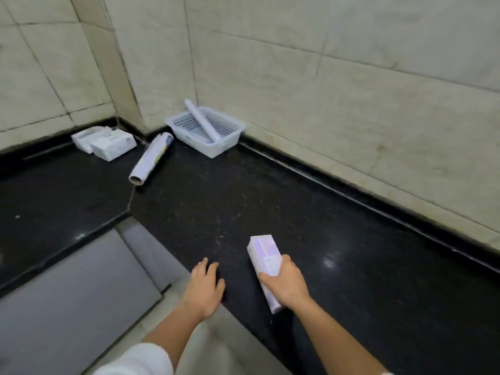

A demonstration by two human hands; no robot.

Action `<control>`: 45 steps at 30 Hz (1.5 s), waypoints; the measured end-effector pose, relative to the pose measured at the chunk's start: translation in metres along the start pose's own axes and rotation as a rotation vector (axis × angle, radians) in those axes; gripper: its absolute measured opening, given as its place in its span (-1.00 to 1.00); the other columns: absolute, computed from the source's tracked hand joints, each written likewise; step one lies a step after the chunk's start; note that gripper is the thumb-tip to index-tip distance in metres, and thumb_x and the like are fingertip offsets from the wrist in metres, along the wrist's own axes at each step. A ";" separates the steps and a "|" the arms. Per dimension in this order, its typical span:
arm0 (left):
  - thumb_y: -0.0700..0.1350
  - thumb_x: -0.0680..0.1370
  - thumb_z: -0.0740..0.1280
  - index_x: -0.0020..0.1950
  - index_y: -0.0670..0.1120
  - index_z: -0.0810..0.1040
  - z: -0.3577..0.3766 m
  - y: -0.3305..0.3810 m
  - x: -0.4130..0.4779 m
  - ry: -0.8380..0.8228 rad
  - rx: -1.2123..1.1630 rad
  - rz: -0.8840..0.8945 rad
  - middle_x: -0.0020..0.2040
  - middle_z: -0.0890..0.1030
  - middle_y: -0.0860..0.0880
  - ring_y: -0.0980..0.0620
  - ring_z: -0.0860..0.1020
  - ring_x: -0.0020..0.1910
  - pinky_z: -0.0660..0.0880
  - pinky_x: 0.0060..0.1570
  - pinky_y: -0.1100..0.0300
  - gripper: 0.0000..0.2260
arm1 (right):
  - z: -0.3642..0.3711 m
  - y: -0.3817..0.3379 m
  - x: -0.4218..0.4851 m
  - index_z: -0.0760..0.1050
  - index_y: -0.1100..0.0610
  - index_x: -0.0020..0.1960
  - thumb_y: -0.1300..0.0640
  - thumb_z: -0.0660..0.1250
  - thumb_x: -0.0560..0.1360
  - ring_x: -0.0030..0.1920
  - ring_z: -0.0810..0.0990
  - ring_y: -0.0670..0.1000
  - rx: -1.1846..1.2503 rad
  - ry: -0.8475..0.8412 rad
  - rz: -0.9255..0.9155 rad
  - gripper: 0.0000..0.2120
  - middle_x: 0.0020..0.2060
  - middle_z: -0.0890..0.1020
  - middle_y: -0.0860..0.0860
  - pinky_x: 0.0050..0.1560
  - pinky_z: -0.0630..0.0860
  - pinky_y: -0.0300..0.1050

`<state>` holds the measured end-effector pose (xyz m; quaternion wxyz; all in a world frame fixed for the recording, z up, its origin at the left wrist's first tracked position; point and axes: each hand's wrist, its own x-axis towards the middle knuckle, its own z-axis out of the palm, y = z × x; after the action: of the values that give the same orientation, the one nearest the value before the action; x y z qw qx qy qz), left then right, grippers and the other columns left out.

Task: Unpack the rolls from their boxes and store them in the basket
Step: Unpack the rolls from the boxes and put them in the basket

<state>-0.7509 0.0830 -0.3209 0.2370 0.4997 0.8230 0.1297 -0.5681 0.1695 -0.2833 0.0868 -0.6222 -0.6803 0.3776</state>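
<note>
My right hand (284,284) grips a long white and lilac box (263,255) that lies on the black counter near its front edge. My left hand (204,286) rests flat on the counter's edge, fingers apart, holding nothing. At the back corner stands a white perforated basket (186,135) with one white roll (201,121) leaning in it, its end sticking up over the rim. A second, thicker roll (153,158) lies loose on the counter just left of the basket.
Two white boxes (105,142) lie at the back left against the tiled wall (324,77). The black counter (270,198) bends around a corner. Below its front edge are a grey panel (81,293) and pale floor.
</note>
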 end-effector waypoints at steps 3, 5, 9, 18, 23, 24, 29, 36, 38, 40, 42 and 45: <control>0.03 0.61 0.09 0.49 -0.09 0.17 -0.046 -0.059 0.026 0.008 -0.008 -0.015 0.55 0.07 -0.17 -0.15 0.04 0.52 0.09 0.48 -0.01 -0.53 | 0.046 -0.066 0.023 0.34 0.13 0.13 -0.11 0.37 0.35 0.09 0.55 0.12 -0.001 -0.026 -0.029 -0.52 0.12 0.54 0.06 -0.05 0.51 -0.03; 0.02 0.61 0.10 0.49 -0.09 0.17 -0.077 -0.098 0.042 0.014 0.006 -0.019 0.54 0.08 -0.18 -0.15 0.05 0.51 0.09 0.47 0.00 -0.53 | 0.077 -0.107 0.036 0.32 0.11 0.07 -0.12 0.36 0.35 0.05 0.55 0.11 -0.008 -0.050 -0.046 -0.56 0.11 0.54 0.06 -0.07 0.49 -0.04; 0.01 0.61 0.09 0.49 -0.11 0.16 -0.131 -0.165 0.078 0.022 0.034 -0.076 0.54 0.08 -0.17 -0.14 0.03 0.52 0.11 0.46 0.00 -0.53 | 0.126 -0.180 0.058 0.29 0.10 0.05 -0.12 0.36 0.36 -0.05 0.47 0.05 -0.004 -0.100 -0.054 -0.57 0.07 0.52 0.04 -0.13 0.45 -0.07; 0.00 0.61 0.13 0.47 -0.07 0.23 -0.174 -0.191 0.193 0.035 -0.089 -0.033 0.50 0.20 -0.12 -0.06 0.10 0.50 0.15 0.43 0.08 -0.57 | 0.153 -0.267 0.155 0.34 0.14 0.20 -0.13 0.39 0.37 0.09 0.55 0.08 -0.047 -0.089 -0.029 -0.46 0.15 0.53 0.05 -0.10 0.50 -0.08; -0.01 0.62 0.13 0.44 -0.04 0.30 -0.194 -0.175 0.261 0.060 -0.326 -0.051 0.42 0.36 -0.03 0.01 0.30 0.41 0.26 0.35 0.15 -0.61 | 0.143 -0.303 0.227 0.36 0.15 0.17 -0.10 0.42 0.39 -0.01 0.54 0.04 0.068 -0.083 -0.033 -0.50 0.03 0.53 0.02 -0.14 0.46 -0.13; -0.03 0.62 0.13 0.43 -0.06 0.32 -0.198 -0.171 0.273 0.067 -0.412 -0.075 0.41 0.39 -0.03 0.00 0.34 0.38 0.27 0.32 0.17 -0.62 | 0.141 -0.311 0.240 0.38 0.15 0.16 -0.08 0.44 0.38 -0.03 0.54 0.02 0.124 -0.087 -0.030 -0.51 0.03 0.55 0.02 -0.13 0.47 -0.13; -0.01 0.61 0.13 0.06 0.06 0.54 -0.238 -0.152 0.330 0.032 -0.843 -0.225 0.20 0.55 -0.06 0.01 0.52 0.11 0.39 0.25 0.10 -0.81 | 0.129 -0.358 0.288 0.43 0.12 0.13 0.07 0.47 0.39 -0.03 0.59 0.00 0.457 -0.105 -0.009 -0.62 0.02 0.60 0.05 -0.12 0.54 -0.11; 0.20 0.56 0.10 0.17 0.19 0.47 -0.289 -0.131 0.356 -0.342 -1.095 -0.251 0.11 0.58 0.05 -0.05 0.57 0.09 0.51 0.10 -0.08 -0.72 | 0.122 -0.389 0.305 0.46 0.13 0.18 -0.07 0.46 0.35 0.03 0.65 0.06 0.707 -0.169 0.013 -0.51 0.07 0.65 0.08 0.10 0.58 0.06; 0.19 0.53 0.17 0.24 0.16 0.45 -0.293 -0.135 0.361 -0.351 -1.146 -0.217 0.14 0.58 0.01 -0.06 0.57 0.11 0.53 0.11 -0.12 -0.68 | 0.119 -0.395 0.299 0.54 0.08 0.15 -0.12 0.36 0.46 0.05 0.66 0.04 0.744 -0.210 -0.012 -0.63 0.05 0.69 0.07 0.15 0.55 0.04; 0.14 0.47 0.31 0.31 0.19 0.38 -0.293 -0.142 0.369 -0.344 -1.093 -0.112 0.18 0.56 0.05 0.00 0.54 0.15 0.54 0.10 -0.12 -0.59 | 0.115 -0.402 0.294 0.61 -0.08 0.10 -0.14 0.22 0.55 0.08 0.66 -0.01 0.763 -0.262 -0.044 -0.73 0.03 0.72 -0.03 0.18 0.51 0.02; 0.09 0.36 0.47 0.34 0.22 0.33 -0.292 -0.146 0.372 -0.321 -1.005 -0.026 0.19 0.56 0.10 0.07 0.55 0.15 0.58 0.05 0.00 -0.41 | 0.109 -0.405 0.291 0.61 -0.16 0.07 -0.18 0.15 0.57 0.10 0.65 -0.03 0.762 -0.276 -0.051 -0.72 -0.01 0.73 -0.10 0.20 0.46 0.03; -0.02 0.33 0.53 0.31 0.15 0.35 -0.289 -0.152 0.374 -0.183 -0.908 0.039 0.18 0.54 0.13 0.17 0.53 0.12 0.53 0.00 0.23 -0.38 | 0.098 -0.408 0.292 0.64 -0.11 0.03 -0.25 0.14 0.54 0.10 0.64 -0.01 0.715 -0.229 -0.045 -0.64 -0.06 0.73 -0.10 0.21 0.44 0.07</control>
<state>-1.1617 0.3492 -0.2402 0.5010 0.3699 0.6491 0.4368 -1.0059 0.4207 -0.2007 0.2301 -0.4913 -0.5244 0.6563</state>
